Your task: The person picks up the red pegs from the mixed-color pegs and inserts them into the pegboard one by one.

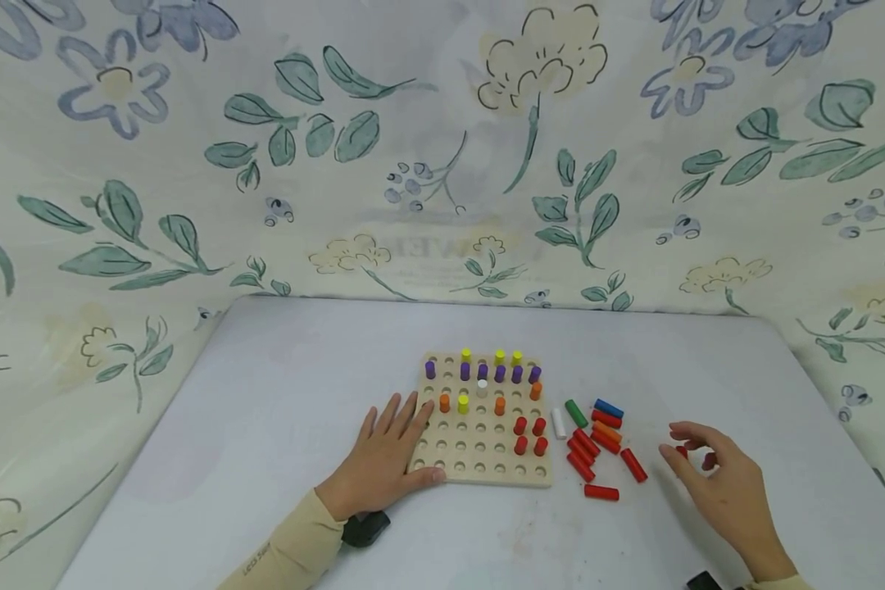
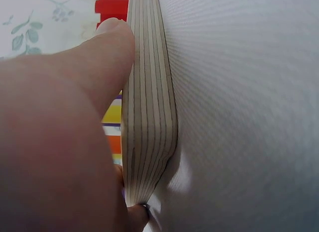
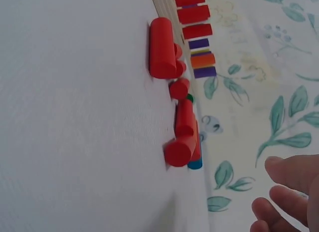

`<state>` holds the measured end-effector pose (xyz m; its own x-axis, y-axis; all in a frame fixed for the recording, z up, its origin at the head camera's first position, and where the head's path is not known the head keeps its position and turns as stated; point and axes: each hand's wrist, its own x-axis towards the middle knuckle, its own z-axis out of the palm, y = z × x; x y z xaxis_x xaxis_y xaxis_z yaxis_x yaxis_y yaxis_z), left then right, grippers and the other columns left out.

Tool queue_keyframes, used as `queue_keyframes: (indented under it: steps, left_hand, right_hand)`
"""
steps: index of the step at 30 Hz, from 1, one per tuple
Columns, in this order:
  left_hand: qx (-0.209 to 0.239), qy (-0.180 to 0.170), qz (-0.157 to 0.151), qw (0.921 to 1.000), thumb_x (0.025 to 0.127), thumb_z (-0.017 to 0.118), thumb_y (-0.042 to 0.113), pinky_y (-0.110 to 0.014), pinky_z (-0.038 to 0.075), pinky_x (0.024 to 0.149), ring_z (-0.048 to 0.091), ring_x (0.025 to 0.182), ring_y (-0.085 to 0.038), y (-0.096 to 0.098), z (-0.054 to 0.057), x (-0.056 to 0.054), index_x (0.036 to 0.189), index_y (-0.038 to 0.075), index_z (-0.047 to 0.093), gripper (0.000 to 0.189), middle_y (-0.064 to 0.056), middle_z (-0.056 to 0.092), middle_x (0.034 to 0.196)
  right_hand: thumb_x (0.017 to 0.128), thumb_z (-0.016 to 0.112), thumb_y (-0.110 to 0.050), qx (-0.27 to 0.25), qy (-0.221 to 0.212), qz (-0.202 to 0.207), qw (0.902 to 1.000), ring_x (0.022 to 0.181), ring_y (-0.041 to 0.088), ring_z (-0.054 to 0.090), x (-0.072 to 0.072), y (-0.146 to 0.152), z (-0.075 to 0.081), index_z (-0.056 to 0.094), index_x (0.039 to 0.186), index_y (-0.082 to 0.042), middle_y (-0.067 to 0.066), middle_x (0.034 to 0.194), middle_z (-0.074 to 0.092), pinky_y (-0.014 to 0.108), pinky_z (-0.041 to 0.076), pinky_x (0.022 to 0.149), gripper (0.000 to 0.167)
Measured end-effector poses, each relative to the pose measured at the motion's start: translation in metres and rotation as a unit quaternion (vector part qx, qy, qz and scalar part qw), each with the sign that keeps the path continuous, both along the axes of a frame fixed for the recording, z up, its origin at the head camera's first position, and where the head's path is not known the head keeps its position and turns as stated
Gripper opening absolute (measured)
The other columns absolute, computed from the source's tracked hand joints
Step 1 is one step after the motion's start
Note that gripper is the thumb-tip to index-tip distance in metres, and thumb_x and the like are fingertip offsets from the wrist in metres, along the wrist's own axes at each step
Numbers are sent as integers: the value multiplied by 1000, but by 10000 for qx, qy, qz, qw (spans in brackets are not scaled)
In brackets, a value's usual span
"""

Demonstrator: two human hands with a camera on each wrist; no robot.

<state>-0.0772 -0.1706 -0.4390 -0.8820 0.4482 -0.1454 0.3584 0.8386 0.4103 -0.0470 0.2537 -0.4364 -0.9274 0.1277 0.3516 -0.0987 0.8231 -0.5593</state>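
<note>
A square wooden pegboard [image 1: 460, 473] lies flat, with purple, yellow, orange, red and white pegs standing in some of its holes. My left hand [image 1: 387, 451] rests with spread, straight fingers on the board's left edge, its thumb at the front-left corner. Up close in the left wrist view, the thumb [image 2: 112, 52] lies against the layered plywood side [image 2: 149, 92]. Right of the loose pegs, my right hand [image 1: 726, 483] is curled; bits of red pegs [image 1: 682, 451] show among its fingers. The right wrist view shows its thumb [image 3: 294, 169] and fingers, without those pegs.
Loose pegs lie right of the board: several red, including one red peg [image 1: 601, 492] nearest me, plus a white peg [image 1: 558, 423], a green peg [image 1: 576, 413], a blue peg [image 1: 609, 408] and an orange peg [image 1: 606, 432]. Flower-patterned cloth [image 1: 442, 205] surrounds the white table [image 1: 265, 393].
</note>
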Motion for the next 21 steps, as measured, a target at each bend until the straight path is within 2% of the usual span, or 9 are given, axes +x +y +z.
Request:
queue_keyframes:
  steps: [4, 11, 21]
  left_hand:
    - [-18, 28, 9, 10000, 96, 56, 61, -67, 2, 117, 0, 153, -42, 1, 0, 1, 161, 7, 18, 93, -20, 10, 166]
    - [16, -12, -9, 10000, 96, 56, 60, -66, 2, 117, 0, 153, -42, 1, 1, 1, 162, 7, 18, 93, -20, 9, 167]
    - [-16, 40, -11, 10000, 96, 56, 61, -68, 2, 116, 0, 152, -43, 0, -1, 0, 161, 6, 19, 93, -21, 10, 166]
  right_hand:
    - [88, 80, -17, -137, -163, -151, 9997, 84, 7, 53, 0, 7, -1, 68, 117, -5, 11, 104, 72, 11, 37, 66, 33]
    - [92, 76, -23, -46, -715, -356, 9968, 94, 28, 59, -1, 14, 0, 64, 122, -1, 19, 112, 69, 15, 38, 65, 39]
    - [95, 72, -29, 38, -1322, -406, 9904, 98, 33, 56, -5, 22, -2, 60, 125, 4, 25, 115, 65, 29, 45, 67, 46]
